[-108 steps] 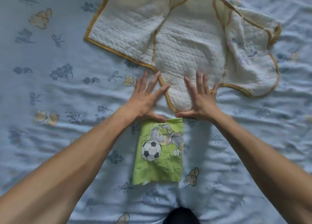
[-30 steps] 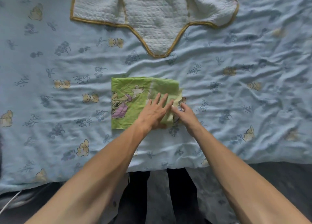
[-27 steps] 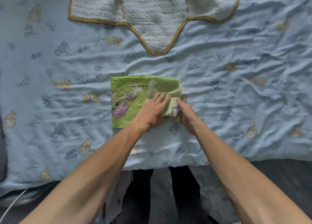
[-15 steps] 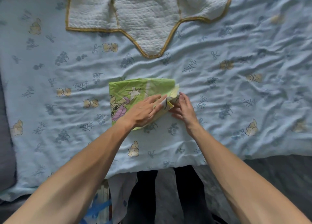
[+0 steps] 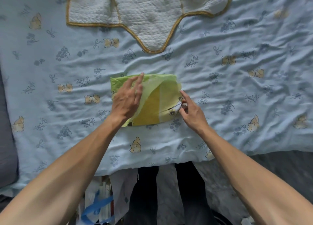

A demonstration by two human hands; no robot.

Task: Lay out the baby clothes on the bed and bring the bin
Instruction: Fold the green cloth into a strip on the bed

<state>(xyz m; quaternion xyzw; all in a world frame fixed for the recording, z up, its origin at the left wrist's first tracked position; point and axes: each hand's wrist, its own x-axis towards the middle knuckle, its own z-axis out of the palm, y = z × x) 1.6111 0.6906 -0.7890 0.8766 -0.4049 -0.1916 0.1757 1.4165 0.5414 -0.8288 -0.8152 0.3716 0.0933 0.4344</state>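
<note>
Soft, even daylight, faint shadows; wide-angle bending and blur at edges.

Both forearms outstretched; left hand (image 5: 127, 99) loosely spread, right hand (image 5: 191, 111) with fingertips pinched together.

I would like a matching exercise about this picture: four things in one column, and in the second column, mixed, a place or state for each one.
Things:
1. white quilted garment
2. green and yellow cloth
3. left hand
4. right hand

Places or states:
A. pinches the cloth's right edge
B. folded, in the middle of the bed sheet
C. spread flat at the far side
D. fingers straight, over the cloth's left part

Pairs: 1-C, 2-B, 3-D, 4-A
</note>
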